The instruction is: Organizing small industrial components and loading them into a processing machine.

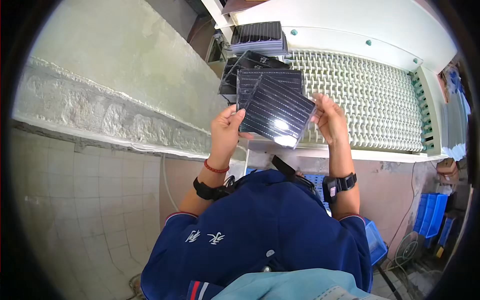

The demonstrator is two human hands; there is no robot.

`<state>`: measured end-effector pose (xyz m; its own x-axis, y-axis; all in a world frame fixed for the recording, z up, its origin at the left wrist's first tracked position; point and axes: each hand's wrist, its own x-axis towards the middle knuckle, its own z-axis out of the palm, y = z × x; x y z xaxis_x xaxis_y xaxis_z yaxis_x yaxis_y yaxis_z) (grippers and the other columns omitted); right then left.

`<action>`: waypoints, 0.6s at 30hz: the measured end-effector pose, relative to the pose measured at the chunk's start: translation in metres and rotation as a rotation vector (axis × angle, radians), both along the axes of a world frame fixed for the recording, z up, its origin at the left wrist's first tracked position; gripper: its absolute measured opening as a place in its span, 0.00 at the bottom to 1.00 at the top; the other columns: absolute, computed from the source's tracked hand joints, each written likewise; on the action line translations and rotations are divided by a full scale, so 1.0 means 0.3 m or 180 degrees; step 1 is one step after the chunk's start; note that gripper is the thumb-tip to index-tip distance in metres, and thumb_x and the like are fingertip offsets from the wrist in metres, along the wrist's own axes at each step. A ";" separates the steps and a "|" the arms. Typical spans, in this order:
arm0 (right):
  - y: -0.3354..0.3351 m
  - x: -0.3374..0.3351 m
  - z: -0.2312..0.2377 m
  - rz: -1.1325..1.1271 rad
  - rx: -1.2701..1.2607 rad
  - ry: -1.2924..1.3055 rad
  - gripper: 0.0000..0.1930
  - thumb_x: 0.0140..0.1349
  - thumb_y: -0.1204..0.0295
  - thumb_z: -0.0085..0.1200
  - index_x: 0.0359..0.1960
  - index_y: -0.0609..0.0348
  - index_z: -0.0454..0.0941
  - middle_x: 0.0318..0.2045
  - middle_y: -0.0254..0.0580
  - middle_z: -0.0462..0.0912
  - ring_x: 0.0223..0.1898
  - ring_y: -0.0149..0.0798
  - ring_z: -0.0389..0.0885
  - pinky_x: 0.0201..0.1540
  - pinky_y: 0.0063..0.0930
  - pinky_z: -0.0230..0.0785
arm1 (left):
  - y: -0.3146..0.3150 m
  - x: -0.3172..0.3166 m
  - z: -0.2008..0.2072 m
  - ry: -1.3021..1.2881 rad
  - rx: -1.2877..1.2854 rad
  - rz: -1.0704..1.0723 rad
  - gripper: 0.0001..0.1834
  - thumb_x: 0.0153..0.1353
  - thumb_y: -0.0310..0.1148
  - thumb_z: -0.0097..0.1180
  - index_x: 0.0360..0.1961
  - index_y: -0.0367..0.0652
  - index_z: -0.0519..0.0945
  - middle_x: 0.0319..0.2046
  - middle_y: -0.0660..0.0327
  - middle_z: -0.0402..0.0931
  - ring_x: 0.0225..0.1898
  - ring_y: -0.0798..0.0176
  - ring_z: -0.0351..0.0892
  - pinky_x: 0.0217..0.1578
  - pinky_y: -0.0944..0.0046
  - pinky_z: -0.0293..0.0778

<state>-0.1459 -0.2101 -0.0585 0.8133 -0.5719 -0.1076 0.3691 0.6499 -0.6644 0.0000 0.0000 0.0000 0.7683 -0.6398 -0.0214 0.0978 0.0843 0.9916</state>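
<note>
left hand (226, 131) grip pinches near-left edge of dark solar cell (277, 114) | right hand (327, 118) grip closed on its right edge, cell raised and tilted | step: likely inspecting | next: steady edge-only hold | beyond: cell stacks (260, 37), white slotted rack (370, 100)

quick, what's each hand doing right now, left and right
Left hand: closed on the left edge of the dark square panel, thumb on top.
Right hand: gripping the same panel's right edge.

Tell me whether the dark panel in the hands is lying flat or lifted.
Lifted: the dark panel is tilted, held at its edges by the left hand and right hand.
</note>
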 end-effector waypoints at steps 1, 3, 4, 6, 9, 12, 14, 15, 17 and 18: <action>0.014 -0.008 -0.009 0.0022 -0.0053 0.0014 0.13 0.60 0.71 0.51 0.42 0.68 0.72 0.32 0.43 0.80 0.30 0.31 0.79 0.31 0.20 0.75 | -0.004 0.001 0.005 -0.0005 -0.0006 0.0043 0.13 0.61 0.28 0.47 0.45 0.33 0.74 0.30 0.58 0.79 0.24 0.71 0.78 0.16 0.73 0.77; 0.039 -0.013 -0.025 0.0038 -0.0087 0.0026 0.11 0.60 0.74 0.51 0.41 0.68 0.73 0.31 0.42 0.80 0.29 0.30 0.79 0.29 0.18 0.75 | -0.006 0.002 0.007 -0.0013 0.0008 0.0079 0.13 0.61 0.28 0.47 0.45 0.33 0.74 0.30 0.59 0.79 0.23 0.71 0.78 0.16 0.73 0.77; 0.054 -0.014 -0.033 0.0070 -0.0254 0.0120 0.09 0.59 0.75 0.52 0.39 0.67 0.74 0.30 0.41 0.80 0.28 0.29 0.79 0.28 0.17 0.75 | -0.004 0.003 0.004 -0.0022 0.0033 0.0141 0.12 0.61 0.28 0.47 0.44 0.33 0.74 0.30 0.59 0.79 0.23 0.71 0.78 0.16 0.72 0.77; 0.056 -0.005 -0.057 0.0082 -0.0429 0.0215 0.06 0.55 0.78 0.55 0.34 0.67 0.77 0.27 0.39 0.80 0.25 0.26 0.78 0.28 0.16 0.75 | -0.008 0.004 0.001 -0.0033 0.0053 0.0190 0.12 0.61 0.28 0.47 0.44 0.33 0.75 0.29 0.60 0.79 0.23 0.72 0.77 0.16 0.72 0.78; 0.049 -0.003 -0.051 -0.0082 -0.0506 0.0274 0.05 0.55 0.78 0.56 0.33 0.67 0.77 0.26 0.39 0.80 0.24 0.26 0.78 0.27 0.16 0.74 | -0.020 0.010 -0.001 -0.0042 -0.0003 0.0176 0.12 0.61 0.27 0.48 0.44 0.32 0.75 0.32 0.57 0.79 0.26 0.70 0.78 0.16 0.71 0.78; 0.047 -0.003 -0.042 -0.0123 -0.0595 0.0375 0.05 0.55 0.78 0.55 0.33 0.67 0.77 0.26 0.39 0.80 0.24 0.25 0.77 0.27 0.15 0.73 | -0.022 0.019 -0.005 -0.0063 -0.0002 0.0114 0.12 0.61 0.27 0.48 0.44 0.32 0.75 0.33 0.57 0.79 0.26 0.70 0.78 0.16 0.71 0.78; 0.037 0.000 -0.056 -0.0111 -0.0671 0.0424 0.06 0.55 0.78 0.56 0.34 0.67 0.77 0.26 0.38 0.80 0.24 0.25 0.77 0.27 0.15 0.73 | -0.022 0.024 -0.012 -0.0010 -0.0075 0.0116 0.12 0.61 0.28 0.48 0.44 0.32 0.75 0.33 0.57 0.79 0.26 0.70 0.77 0.16 0.71 0.78; 0.030 0.001 -0.060 -0.0087 -0.0749 0.0470 0.06 0.55 0.77 0.56 0.34 0.67 0.77 0.26 0.38 0.80 0.24 0.25 0.77 0.26 0.14 0.72 | -0.020 0.026 -0.012 -0.0013 -0.0083 0.0129 0.12 0.61 0.28 0.48 0.44 0.32 0.75 0.33 0.57 0.79 0.26 0.70 0.77 0.16 0.71 0.78; 0.018 -0.016 -0.063 -0.0241 -0.0692 0.0481 0.06 0.56 0.77 0.55 0.34 0.67 0.77 0.27 0.39 0.80 0.24 0.25 0.76 0.26 0.15 0.71 | -0.012 0.031 -0.011 0.0046 -0.0123 0.0160 0.13 0.61 0.28 0.49 0.44 0.32 0.75 0.32 0.57 0.79 0.26 0.70 0.78 0.16 0.71 0.78; 0.006 -0.026 -0.065 -0.0401 -0.0636 0.0488 0.07 0.56 0.77 0.55 0.35 0.67 0.77 0.27 0.39 0.80 0.24 0.25 0.76 0.26 0.15 0.70 | -0.003 0.038 -0.007 0.0034 -0.0146 0.0191 0.13 0.61 0.28 0.49 0.44 0.32 0.75 0.32 0.57 0.79 0.26 0.70 0.78 0.16 0.71 0.78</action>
